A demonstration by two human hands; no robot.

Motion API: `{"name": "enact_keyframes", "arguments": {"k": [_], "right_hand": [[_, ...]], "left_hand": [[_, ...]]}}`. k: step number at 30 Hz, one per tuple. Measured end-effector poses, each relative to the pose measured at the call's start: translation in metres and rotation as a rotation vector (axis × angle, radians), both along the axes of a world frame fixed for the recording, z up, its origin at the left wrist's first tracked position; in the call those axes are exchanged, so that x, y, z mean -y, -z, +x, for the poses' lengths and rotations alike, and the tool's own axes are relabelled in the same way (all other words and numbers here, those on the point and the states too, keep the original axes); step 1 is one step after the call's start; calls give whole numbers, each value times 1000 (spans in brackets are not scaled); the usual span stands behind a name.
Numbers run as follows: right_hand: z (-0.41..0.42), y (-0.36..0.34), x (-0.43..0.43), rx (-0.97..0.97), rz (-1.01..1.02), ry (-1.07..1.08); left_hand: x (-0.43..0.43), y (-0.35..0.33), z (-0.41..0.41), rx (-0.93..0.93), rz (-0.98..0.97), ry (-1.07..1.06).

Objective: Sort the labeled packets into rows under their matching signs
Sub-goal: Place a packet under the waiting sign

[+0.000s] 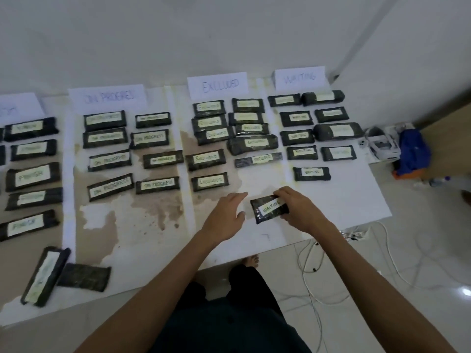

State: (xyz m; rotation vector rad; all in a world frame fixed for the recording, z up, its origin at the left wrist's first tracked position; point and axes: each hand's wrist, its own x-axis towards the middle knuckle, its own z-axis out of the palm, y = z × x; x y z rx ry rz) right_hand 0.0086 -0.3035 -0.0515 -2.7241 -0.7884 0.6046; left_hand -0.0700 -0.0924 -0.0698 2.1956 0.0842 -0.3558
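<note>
My right hand [297, 208] grips a dark packet labelled WAITING [267, 208] by its right end, just above the table near the front edge. My left hand [225, 216] hovers open just left of that packet, fingers straight. White signs stand at the back: ON PROGRESS [108, 96], EXCLUDED [219, 84], WAITING [299, 77], and one cut off at the left [15, 108]. Rows of labelled dark packets lie under each sign. Two loose packets [44, 275] [84, 276] lie at the front left, one showing no label.
The white table [356, 200] ends at the right and front; its top is stained brown in the middle. On the floor at the right are a white device [381, 142], a blue bag [413, 152] and several loose cables [318, 263].
</note>
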Motion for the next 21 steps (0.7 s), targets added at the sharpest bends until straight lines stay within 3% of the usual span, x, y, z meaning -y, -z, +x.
{"name": "enact_keyframes", "arguments": {"k": [12, 21], "right_hand": [[118, 17, 188, 74, -146, 279], [177, 62, 227, 24, -55, 318]], "left_hand": [[154, 36, 87, 103, 165, 323], [209, 89, 112, 215, 352, 461]]}}
